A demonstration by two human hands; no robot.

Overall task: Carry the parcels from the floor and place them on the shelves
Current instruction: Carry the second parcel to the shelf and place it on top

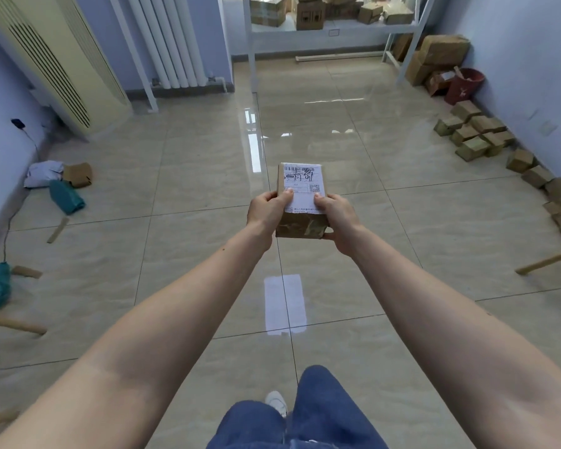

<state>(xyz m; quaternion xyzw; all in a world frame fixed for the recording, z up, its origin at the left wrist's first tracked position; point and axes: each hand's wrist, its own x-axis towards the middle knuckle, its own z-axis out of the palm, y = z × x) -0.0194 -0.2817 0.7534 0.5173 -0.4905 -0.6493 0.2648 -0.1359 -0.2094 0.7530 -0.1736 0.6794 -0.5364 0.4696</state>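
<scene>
Bright daylight, window glare streaking the glossy floor [254, 147] (tiles mirror-like), edges bowed, slightly soft

Both forearms bare, no sleeves in view. Left hand [266, 210] and right hand [337, 215] bare, no gloves. Loose blue jeans [311, 416]. White shoe [276, 402] toe showing between legs.

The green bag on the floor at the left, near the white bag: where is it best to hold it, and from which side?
Probably the green bag is best pinched across its narrow width from above. It lies flat, soft and elongated, with bare floor on its right side; the white bag crowds the far end.
</scene>
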